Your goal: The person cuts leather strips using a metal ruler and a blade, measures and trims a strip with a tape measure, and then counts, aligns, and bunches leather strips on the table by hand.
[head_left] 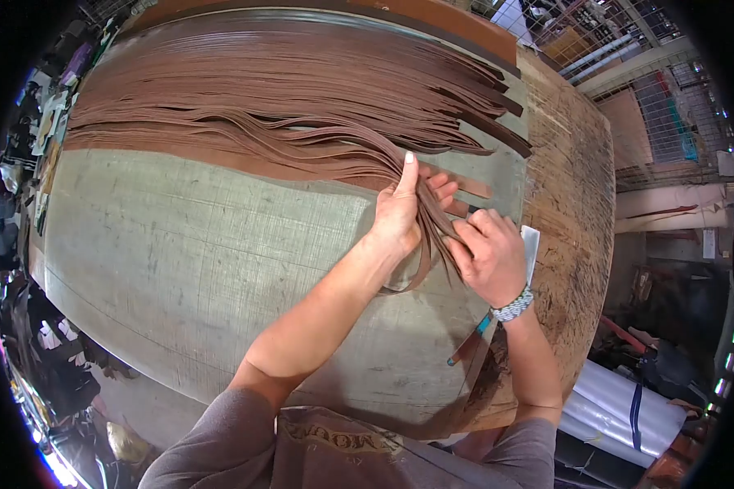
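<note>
Long brown strips (302,94), leather-like, lie side by side across the far part of the table. A bundle of them runs into my left hand (400,208), whose fingers curl round it with the thumb up. Below that hand the loose strip ends (422,265) hang and curve over the green-grey mat. My right hand (491,251), with a braided band (512,305) at the wrist, is closed at the right side of the bundle, its fingertips against the strip ends.
A green-grey mat (179,244) covers much of the wooden table (575,179). A teal-and-brown tool (470,342) lies near my right forearm, and a pale flat piece (530,244) is beside my right hand. Clear-wrapped rolls (620,411) stand at the lower right.
</note>
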Demonstrator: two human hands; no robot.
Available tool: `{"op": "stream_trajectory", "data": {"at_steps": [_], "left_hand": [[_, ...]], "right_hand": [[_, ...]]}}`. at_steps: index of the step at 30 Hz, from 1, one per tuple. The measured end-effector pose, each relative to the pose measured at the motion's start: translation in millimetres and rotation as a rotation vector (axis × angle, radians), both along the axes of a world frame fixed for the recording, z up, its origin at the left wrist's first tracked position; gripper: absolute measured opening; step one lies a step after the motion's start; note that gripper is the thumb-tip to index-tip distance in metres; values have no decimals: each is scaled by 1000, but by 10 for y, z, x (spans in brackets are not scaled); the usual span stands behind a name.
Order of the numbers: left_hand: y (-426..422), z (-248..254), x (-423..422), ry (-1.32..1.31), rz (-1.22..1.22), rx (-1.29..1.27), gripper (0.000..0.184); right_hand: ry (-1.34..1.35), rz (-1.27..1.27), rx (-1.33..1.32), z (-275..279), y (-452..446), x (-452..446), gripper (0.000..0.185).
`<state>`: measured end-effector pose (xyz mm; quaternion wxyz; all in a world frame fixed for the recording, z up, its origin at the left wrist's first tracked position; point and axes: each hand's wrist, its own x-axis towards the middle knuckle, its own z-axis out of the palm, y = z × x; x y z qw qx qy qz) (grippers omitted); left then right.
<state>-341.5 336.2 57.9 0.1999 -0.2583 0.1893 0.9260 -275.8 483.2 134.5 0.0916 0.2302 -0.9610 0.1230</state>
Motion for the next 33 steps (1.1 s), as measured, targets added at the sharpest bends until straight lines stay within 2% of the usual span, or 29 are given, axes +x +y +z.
{"op": "stream_trajectory", "data": {"at_steps": [2,3,6,7,10,11,14,18,19,21,22,23,24,25,26,29,33], "left_hand": [[-16,-209,9,25,-59,-54,43],[-24,-309,17,61,-89,-77,40],[-68,-259,72,96,-100,-92,33],[-92,-193,91,98,-110,-84,33],[-217,-38,142,221,-191,10,34],[-291,5,163,279,-231,34,34],[-481,56,189,405,-292,20,36],[-623,47,181,392,-307,-118,41],[-649,30,154,397,-304,-116,41],[-743,184,167,411,-308,-128,44],[-784,226,153,392,-262,-14,46],[-824,234,104,374,-215,102,48],[-896,230,41,358,-171,219,50],[-980,143,-73,361,-84,454,55],[-1104,156,-148,296,2,548,49],[-1433,257,-362,62,231,515,32],[-1806,56,-633,-36,270,612,20]], "right_hand": [[-12,-21,27,5,-56,81,20],[-180,-62,56,28,-28,104,31],[-435,-121,-287,37,-108,49,50],[-528,-161,-333,116,-188,3,70],[-583,-218,-264,-32,-349,-86,85],[-591,-188,-366,-34,-451,-112,89],[-555,-243,-86,-39,-672,-183,81],[-607,-395,-207,30,-1054,-238,66],[-570,-440,-154,28,-1153,-225,64],[-377,-482,-271,-91,-1240,-183,60],[-282,-497,-333,-118,-1281,-170,58],[-321,-500,-333,-74,-1296,-182,49],[-175,-433,-345,-218,-1207,-204,42],[-123,-436,-273,-209,-1189,-220,39],[-69,-444,-201,-143,-1206,-223,37],[109,-427,-182,103,-1315,-148,35],[178,-437,-151,347,-1364,-15,30]]}}
